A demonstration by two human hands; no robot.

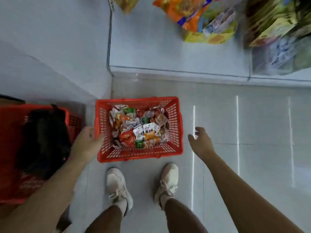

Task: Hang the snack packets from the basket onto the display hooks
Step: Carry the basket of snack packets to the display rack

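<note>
Pick-up step: colourful snack packets [139,130] lie in the red plastic mesh basket [175,132] on the floor [252,132]. Right hand [201,143] hovers beside it, spread and empty; left hand [87,143] is at its rim, grip unclear. Next, likely: pinch one packet.

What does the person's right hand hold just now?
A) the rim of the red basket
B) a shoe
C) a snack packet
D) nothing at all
D: the right hand has its fingers spread over the floor tiles, to the right of the red basket, with nothing in it; the small snack packets lie inside the basket.
</note>
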